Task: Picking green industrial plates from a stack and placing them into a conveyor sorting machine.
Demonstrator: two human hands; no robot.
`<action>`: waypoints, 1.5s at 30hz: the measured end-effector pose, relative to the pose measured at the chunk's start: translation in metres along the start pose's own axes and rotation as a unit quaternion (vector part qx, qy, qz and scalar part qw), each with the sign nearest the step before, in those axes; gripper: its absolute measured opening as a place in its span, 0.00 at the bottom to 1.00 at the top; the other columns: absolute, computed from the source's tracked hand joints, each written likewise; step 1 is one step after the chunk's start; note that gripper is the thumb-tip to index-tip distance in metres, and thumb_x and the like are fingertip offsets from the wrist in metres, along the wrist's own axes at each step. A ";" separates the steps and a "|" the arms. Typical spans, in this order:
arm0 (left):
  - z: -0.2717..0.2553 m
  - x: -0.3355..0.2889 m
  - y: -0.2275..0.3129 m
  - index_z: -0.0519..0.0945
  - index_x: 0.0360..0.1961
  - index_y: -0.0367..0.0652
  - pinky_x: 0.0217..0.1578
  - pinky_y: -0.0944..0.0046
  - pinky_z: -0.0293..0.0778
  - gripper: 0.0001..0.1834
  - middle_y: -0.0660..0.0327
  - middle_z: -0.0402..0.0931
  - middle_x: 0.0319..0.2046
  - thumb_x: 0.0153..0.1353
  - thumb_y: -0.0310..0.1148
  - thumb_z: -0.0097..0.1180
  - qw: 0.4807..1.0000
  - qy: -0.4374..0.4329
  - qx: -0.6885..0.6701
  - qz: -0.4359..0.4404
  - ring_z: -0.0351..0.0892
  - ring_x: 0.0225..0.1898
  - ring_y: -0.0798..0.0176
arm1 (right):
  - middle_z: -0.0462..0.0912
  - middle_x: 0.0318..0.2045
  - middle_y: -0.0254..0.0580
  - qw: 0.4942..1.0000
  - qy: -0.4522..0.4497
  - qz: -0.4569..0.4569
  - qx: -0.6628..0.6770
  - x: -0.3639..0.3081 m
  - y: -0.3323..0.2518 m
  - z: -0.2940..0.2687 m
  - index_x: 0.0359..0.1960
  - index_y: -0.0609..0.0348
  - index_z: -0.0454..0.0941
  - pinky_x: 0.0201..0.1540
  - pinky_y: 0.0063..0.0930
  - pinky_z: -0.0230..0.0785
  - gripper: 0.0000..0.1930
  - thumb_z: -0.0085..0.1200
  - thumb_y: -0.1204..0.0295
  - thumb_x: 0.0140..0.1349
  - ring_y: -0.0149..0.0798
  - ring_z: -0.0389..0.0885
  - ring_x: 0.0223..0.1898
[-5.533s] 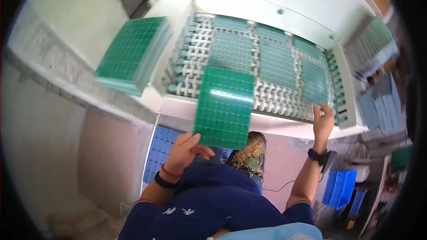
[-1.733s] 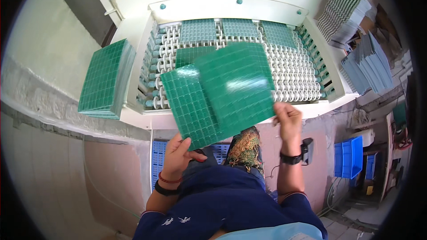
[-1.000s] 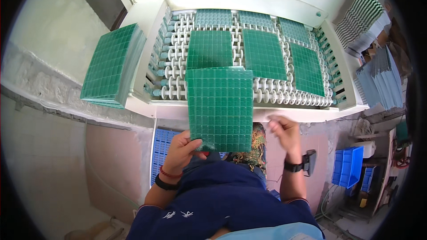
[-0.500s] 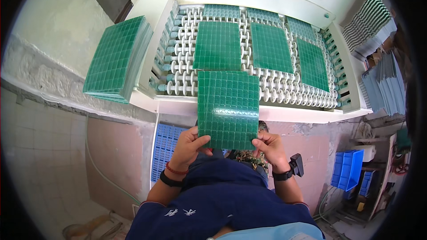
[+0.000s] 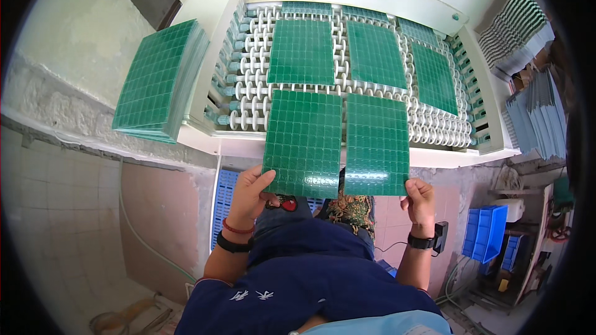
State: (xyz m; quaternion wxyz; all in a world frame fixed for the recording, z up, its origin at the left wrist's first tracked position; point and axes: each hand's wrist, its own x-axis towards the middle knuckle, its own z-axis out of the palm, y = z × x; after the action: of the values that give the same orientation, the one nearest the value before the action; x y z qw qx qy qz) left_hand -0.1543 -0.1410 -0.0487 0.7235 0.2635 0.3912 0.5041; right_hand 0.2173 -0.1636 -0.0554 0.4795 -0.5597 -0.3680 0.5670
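Note:
Side by side at the conveyor's near edge are two thin green circuit board panels with pale grid lines. My left hand (image 5: 249, 193) pinches the lower left corner of the left panel (image 5: 303, 136). The lower right corner of the right panel (image 5: 377, 139) is between the thumb and fingers of my right hand (image 5: 419, 201). A narrow gap separates the two panels. Their far ends lie over the front rollers of the white roller conveyor (image 5: 248, 105), and their near ends stick out toward me. Farther in, similar panels (image 5: 302, 51) lie flat on the rollers.
A thick stack of green panels (image 5: 155, 77) leans at the conveyor's left side. To the right stand racked panels (image 5: 512, 31) and bluish sheets (image 5: 537, 118). Blue plastic bins (image 5: 484, 236) sit by a cluttered shelf at lower right. A blue slatted plastic piece (image 5: 225, 201) is below the conveyor.
The overlapping panels have been parted into two, my right hand moving right with one and my left hand slightly left with the other. Panels on the rollers have shifted farther away.

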 end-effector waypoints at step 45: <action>-0.052 -0.052 0.181 0.76 0.44 0.34 0.50 0.53 0.66 0.26 0.45 0.73 0.45 0.58 0.48 0.52 0.398 0.461 0.675 0.416 0.67 0.53 0.43 | 0.77 0.18 0.37 0.889 -0.233 -0.345 -0.188 0.038 -0.113 0.302 0.32 0.65 0.77 0.24 0.19 0.65 0.11 0.56 0.67 0.57 0.26 0.74 0.21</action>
State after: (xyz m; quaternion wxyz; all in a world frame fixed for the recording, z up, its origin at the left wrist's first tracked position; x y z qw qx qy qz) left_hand -0.3019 -0.1268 0.0782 -0.2800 0.5236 0.7200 0.3593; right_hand -0.0623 -0.0605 0.0726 0.4308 -0.3287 -0.7392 0.3999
